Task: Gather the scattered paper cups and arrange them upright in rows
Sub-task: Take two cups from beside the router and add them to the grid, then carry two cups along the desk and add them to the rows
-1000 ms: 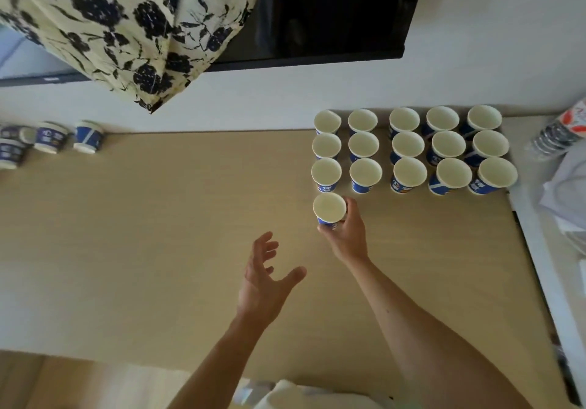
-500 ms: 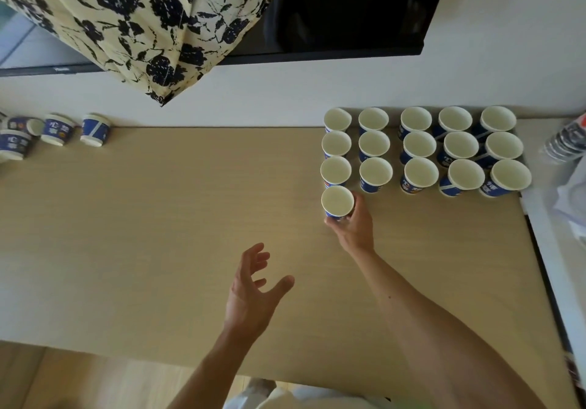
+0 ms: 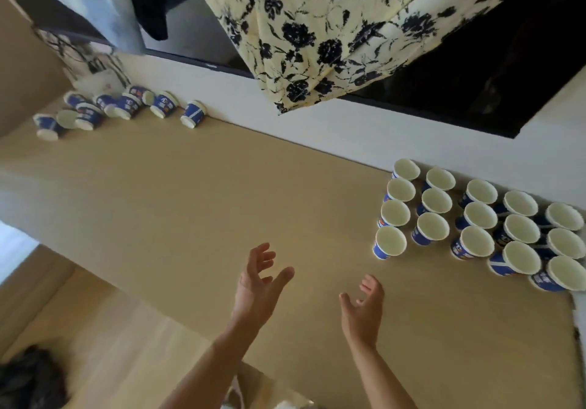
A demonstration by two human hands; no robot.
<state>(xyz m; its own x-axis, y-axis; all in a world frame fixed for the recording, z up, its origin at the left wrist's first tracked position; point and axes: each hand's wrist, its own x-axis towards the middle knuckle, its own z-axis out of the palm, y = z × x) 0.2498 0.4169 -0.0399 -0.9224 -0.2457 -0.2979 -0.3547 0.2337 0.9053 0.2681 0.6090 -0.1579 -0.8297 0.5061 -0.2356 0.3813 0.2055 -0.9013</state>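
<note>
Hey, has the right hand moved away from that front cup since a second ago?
Yes. The right hand has let go and pulled back toward the person, clear of the front cup.

**Both hands up, palms facing, holding nothing**

The left hand (image 3: 260, 285) was held up with its palm turned toward the right, fingers spread and loosely curved, thumb angled out to the side. The right hand (image 3: 363, 310) hung near it, a little lower in view, palm facing the left one, fingers relaxed and slightly bent. The two were apart. The bare left forearm (image 3: 206, 367) and right forearm (image 3: 380, 380) rose from the bottom edge, converging toward the wrists
</note>
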